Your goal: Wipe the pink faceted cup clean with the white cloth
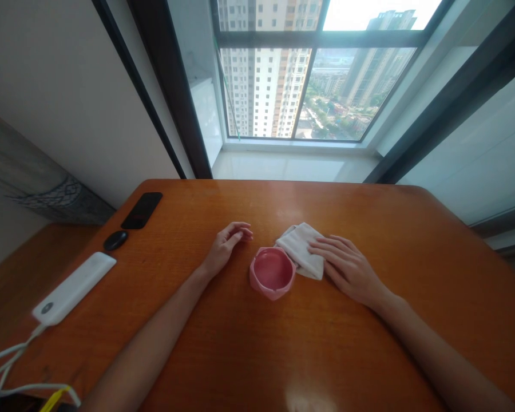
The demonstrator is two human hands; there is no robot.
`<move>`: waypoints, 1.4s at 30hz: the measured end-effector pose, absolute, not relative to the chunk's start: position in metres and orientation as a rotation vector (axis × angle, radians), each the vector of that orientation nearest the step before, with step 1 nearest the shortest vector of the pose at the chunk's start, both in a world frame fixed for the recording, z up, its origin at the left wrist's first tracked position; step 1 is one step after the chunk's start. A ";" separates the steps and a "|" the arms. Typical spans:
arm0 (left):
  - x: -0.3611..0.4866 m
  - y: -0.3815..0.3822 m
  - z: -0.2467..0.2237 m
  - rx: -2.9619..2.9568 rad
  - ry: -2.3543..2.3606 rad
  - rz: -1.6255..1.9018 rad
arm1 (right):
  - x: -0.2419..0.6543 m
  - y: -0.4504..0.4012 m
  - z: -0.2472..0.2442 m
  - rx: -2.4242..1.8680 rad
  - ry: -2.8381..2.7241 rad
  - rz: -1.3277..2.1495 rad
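A pink, many-sided bowl (pixel 273 273), shaped like an ashtray with small dips in its rim, stands upright on the wooden table between my hands. Right behind it, a folded white cloth (pixel 302 247) lies against its far right side. My right hand (pixel 347 268) rests on the cloth's right edge, fingers stretched out and lying flat. To the left of the bowl and a little farther back, my left hand (pixel 228 245) rests on its side on the table. Its fingers are loosely bent, it holds nothing, and it does not touch the bowl.
Along the left side of the wooden table (pixel 223 355) lie a black phone (pixel 142 210), a black mouse (pixel 115 240) and a white power strip (pixel 74 288) with white cables (pixel 8 366) at the near left corner. A window (pixel 317 86) and its sill are beyond the far edge.
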State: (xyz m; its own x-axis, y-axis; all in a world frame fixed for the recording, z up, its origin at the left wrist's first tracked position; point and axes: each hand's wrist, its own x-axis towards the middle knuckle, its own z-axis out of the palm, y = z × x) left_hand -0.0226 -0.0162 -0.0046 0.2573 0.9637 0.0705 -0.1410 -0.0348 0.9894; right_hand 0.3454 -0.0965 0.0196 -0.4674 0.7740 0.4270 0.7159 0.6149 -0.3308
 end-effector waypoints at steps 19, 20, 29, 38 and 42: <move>-0.024 -0.018 -0.004 1.276 0.909 1.099 | 0.225 -0.137 0.071 -1.039 -2.360 -0.089; -0.024 -0.018 -0.004 1.277 0.912 1.097 | 0.224 -0.136 0.072 -1.076 -2.373 -0.090; -0.024 -0.018 -0.002 1.287 0.914 1.108 | 0.226 -0.114 0.062 -1.096 -2.668 -0.091; -0.024 -0.016 -0.005 1.235 0.873 1.106 | 0.214 -0.138 0.056 -0.992 -2.644 -0.200; -0.024 -0.017 -0.008 1.239 0.861 1.121 | 0.206 -0.136 0.057 -0.981 -2.632 -0.114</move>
State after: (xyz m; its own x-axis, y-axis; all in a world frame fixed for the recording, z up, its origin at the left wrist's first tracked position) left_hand -0.0239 -0.0165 -0.0076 0.2624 0.9619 0.0764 -0.1741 -0.0306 0.9843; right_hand 0.2060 -0.1356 0.0573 -0.7090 0.6228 0.3308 0.6491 0.7597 -0.0391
